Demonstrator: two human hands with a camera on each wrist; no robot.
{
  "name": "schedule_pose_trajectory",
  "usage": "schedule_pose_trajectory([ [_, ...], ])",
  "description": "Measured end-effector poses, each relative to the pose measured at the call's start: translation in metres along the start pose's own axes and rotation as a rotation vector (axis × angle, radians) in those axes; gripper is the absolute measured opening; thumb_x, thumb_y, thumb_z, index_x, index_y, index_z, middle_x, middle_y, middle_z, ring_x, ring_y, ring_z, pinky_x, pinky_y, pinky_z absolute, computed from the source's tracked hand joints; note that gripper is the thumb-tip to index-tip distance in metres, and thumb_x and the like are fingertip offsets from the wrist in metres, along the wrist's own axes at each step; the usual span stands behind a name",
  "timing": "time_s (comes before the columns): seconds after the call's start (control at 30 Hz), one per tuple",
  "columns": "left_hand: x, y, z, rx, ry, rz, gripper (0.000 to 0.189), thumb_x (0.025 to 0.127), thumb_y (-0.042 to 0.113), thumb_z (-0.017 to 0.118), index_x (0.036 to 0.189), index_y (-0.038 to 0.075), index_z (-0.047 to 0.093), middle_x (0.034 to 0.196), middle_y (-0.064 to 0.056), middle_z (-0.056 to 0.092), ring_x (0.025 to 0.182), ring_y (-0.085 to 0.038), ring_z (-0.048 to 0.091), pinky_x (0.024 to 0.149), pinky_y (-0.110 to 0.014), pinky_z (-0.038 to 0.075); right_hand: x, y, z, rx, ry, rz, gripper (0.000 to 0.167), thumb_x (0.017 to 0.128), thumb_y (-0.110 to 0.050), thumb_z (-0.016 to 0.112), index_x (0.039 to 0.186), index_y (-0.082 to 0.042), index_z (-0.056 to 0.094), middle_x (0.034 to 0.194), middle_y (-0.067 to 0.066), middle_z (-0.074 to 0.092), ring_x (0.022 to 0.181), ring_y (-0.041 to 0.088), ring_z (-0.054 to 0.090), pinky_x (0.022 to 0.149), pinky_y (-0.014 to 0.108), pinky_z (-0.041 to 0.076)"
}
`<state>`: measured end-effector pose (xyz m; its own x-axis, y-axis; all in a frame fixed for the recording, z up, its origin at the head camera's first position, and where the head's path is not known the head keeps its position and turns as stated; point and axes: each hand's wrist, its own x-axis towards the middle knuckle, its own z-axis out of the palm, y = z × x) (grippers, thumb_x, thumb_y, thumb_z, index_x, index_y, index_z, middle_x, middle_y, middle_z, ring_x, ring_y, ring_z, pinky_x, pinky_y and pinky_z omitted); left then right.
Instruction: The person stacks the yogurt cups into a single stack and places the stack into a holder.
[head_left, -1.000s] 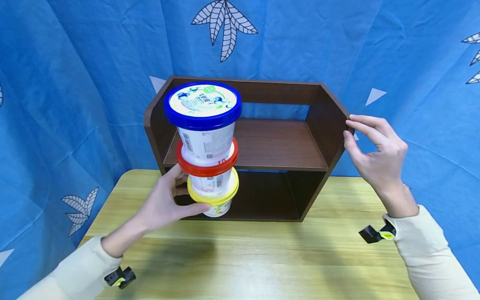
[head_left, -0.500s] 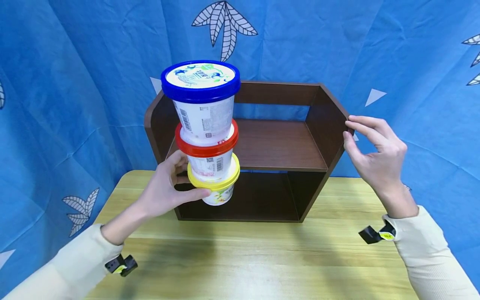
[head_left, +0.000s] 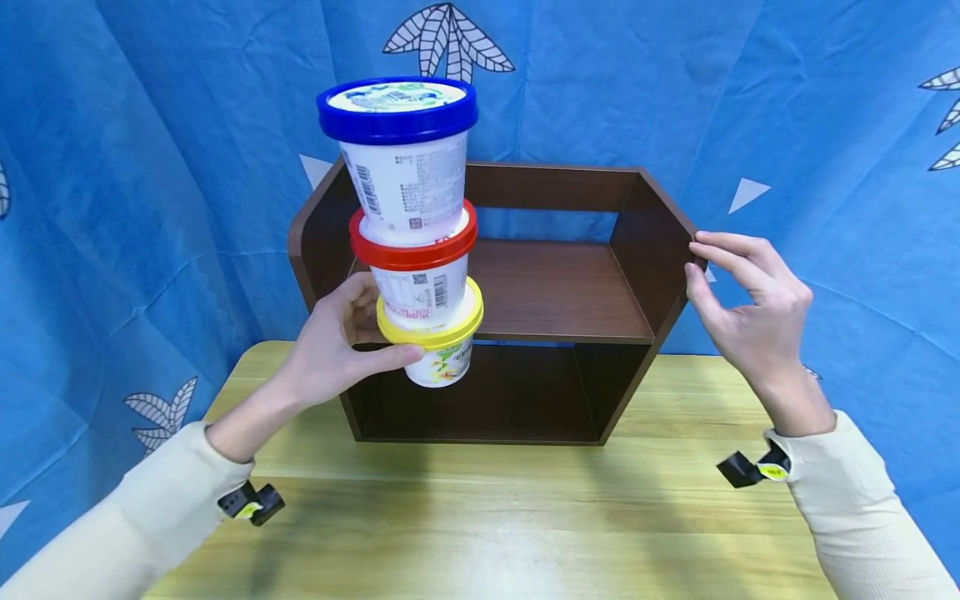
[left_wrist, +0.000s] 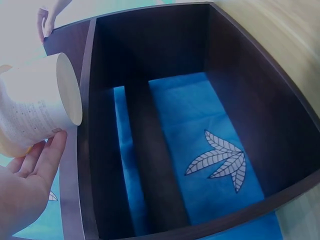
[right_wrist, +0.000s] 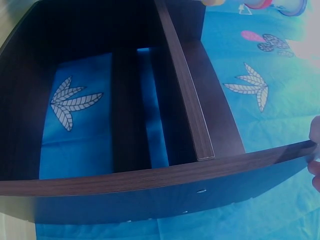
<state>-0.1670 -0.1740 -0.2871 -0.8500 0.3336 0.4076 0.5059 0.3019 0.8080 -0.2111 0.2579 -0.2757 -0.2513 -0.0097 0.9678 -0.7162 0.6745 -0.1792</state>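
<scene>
My left hand grips the yellow-lidded paper tub at the bottom of a leaning stack. On that sits a red-lidded tub, and a larger blue-lidded tub tops it. All three are held up in front of the shelf's left part. In the left wrist view the fingers lie against the white bottom tub. A dark brown two-level shelf stands behind the stack. At its right side panel, my right hand pinches the front edge between thumb and fingers; the right wrist view catches only fingertips.
The shelf stands on a light wooden table. A blue curtain with white leaf prints hangs behind it. A middle board divides the shelf into an upper and a lower level, and its back is partly uncovered.
My left hand has lifted the whole stack of tubs upward, bottom tub now near the middle board's height. The right hand stays in place on the shelf edge.
</scene>
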Motion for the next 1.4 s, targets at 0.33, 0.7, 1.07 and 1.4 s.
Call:
schedule_pose_trajectory([
  [0.33, 0.012, 0.005, -0.003, 0.017, 0.006, 0.015, 0.067, 0.084, 0.005, 0.083, 0.142, 0.005, 0.050, 0.134, -0.012, 0.068, 0.113, -0.010, 0.072, 0.093, -0.024, 0.063, 0.000, 0.001, 0.001, 0.000, 0.003, -0.001, 0.020, 0.085, -0.002, 0.078, 0.105, 0.004, 0.081, 0.109, 0.024, 0.079, 0.108, 0.008, 0.074, 0.091, 0.003, 0.045],
  [0.7, 0.032, -0.007, -0.004, 0.051, 0.043, 0.012, 0.067, 0.086, 0.009, 0.083, 0.143, 0.006, 0.050, 0.139, -0.010, 0.065, 0.123, -0.025, 0.068, 0.092, -0.021, 0.061, 0.001, 0.001, 0.002, 0.008, 0.007, 0.003, 0.021, 0.085, -0.001, 0.078, 0.105, 0.004, 0.081, 0.109, 0.024, 0.079, 0.108, 0.001, 0.072, 0.090, 0.002, 0.045],
  [1.07, 0.047, -0.020, -0.006, 0.107, 0.104, -0.003, 0.068, 0.087, 0.019, 0.085, 0.145, 0.007, 0.050, 0.141, -0.009, 0.066, 0.116, -0.022, 0.069, 0.094, -0.026, 0.062, 0.001, -0.001, 0.003, 0.017, 0.017, 0.010, 0.019, 0.085, -0.001, 0.078, 0.103, 0.004, 0.081, 0.108, 0.025, 0.079, 0.108, -0.007, 0.068, 0.088, 0.002, 0.044],
  [1.4, 0.056, -0.031, -0.007, 0.121, 0.143, 0.000, 0.071, 0.088, 0.025, 0.085, 0.148, 0.009, 0.049, 0.139, -0.008, 0.065, 0.110, -0.021, 0.062, 0.094, -0.032, 0.060, -0.003, -0.006, 0.003, -0.012, 0.025, 0.009, 0.019, 0.086, -0.002, 0.078, 0.104, 0.003, 0.081, 0.108, 0.024, 0.079, 0.109, 0.001, 0.072, 0.090, 0.002, 0.045],
])
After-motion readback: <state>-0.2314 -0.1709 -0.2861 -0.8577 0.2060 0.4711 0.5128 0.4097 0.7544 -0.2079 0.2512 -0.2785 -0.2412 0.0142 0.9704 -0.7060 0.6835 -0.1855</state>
